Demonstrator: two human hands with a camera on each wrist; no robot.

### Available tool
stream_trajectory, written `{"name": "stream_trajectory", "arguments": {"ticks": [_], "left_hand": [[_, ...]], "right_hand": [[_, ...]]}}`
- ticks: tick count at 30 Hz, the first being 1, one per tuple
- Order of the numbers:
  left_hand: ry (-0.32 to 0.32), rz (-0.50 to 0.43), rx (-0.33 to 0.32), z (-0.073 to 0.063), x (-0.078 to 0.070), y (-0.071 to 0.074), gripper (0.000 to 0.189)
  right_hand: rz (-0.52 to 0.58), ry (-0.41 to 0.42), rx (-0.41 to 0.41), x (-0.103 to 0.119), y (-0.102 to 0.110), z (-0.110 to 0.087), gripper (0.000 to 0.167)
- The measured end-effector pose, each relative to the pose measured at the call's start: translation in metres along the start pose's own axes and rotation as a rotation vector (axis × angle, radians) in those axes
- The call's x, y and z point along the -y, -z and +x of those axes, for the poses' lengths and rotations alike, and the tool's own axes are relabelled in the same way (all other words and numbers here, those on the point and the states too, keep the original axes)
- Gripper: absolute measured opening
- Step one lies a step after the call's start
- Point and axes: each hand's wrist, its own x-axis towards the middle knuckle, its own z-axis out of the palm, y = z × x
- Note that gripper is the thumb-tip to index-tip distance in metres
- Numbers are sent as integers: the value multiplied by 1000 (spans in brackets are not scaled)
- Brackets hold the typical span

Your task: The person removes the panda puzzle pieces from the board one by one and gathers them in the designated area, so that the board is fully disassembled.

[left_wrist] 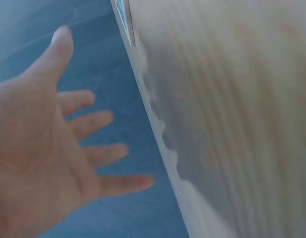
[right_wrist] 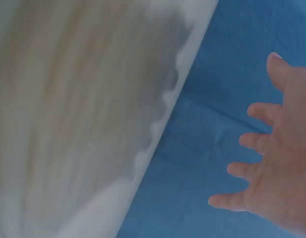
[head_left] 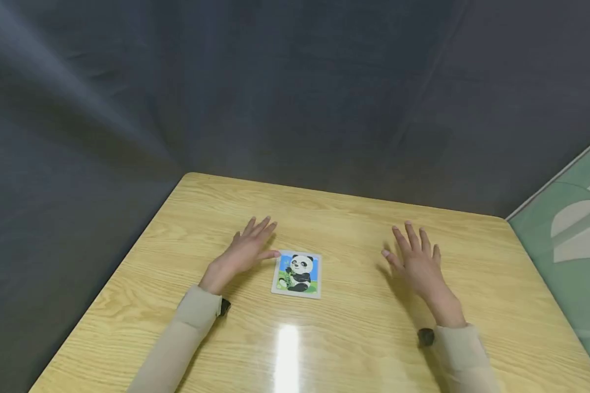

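Note:
A square picture card of a panda (head_left: 299,274) with a pale border lies flat on the wooden table, between the two hands. My left hand (head_left: 243,252) hovers just left of it, fingers spread, its thumb near the card's upper left corner; whether the thumb touches cannot be told. In the left wrist view that hand (left_wrist: 48,144) shows an empty palm, and an edge of the card (left_wrist: 125,20) appears at the top. My right hand (head_left: 419,268) is over the table well right of the card, fingers spread, holding nothing. The right wrist view shows the same hand (right_wrist: 276,153) with straight fingers.
The light wooden table (head_left: 354,338) has a bright reflection near its front. Dark cloth (head_left: 295,98) hangs behind it and along the left side. A green and white patterned panel (head_left: 570,234) stands at the right edge. Dark straps (head_left: 425,337) sit at the wrists.

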Motion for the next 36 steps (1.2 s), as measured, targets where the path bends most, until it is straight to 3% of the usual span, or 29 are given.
{"name": "stream_trajectory", "arguments": {"ticks": [6,10,14,18,22,27,36], "left_hand": [[-49,-62,189,-18,-5,-3,89],[-34,-83,235,-20,-10,-6,94],[-8,-63,255,-20,-12,-7,96],[-14,-54,258,-19,-15,-9,92],[-23,-60,269,-20,-19,-11,90],[-32,-50,282,-22,-20,-13,90],[-52,-74,260,-19,-15,-11,89]], "right_hand": [[55,147,-62,39,-19,7,59],[139,284,-51,81,-35,18,44],[191,358,40,122,-51,35,35],[171,361,115,148,-63,53,37],[118,352,176,159,-74,60,44],[82,350,162,166,-84,57,46],[-13,293,162,186,-83,61,45]]}}
